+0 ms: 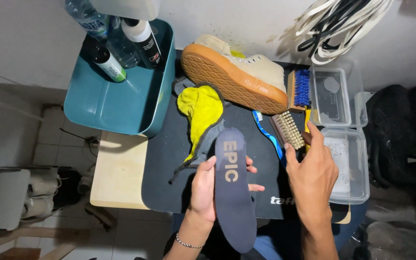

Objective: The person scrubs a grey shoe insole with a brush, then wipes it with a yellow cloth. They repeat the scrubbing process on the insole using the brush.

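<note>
Dark insole [234, 192], thin and bendy, pinched mid-length by left hand [204, 188].
Right hand [311, 175] open, empty, fingertips nearing bristle brush [289, 130]; grip insole's edges.

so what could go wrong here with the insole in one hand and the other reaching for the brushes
1. The left hand grips the dark insole only at mid-length; its long ends stick out free, so it might flex or slip under pressure.
2. The right hand is at a tight cluster: bristle brush, blue toothbrush and an open clear container. It could knock one off the mat.
3. The bottles lean in the teal tub and might tip.
</note>
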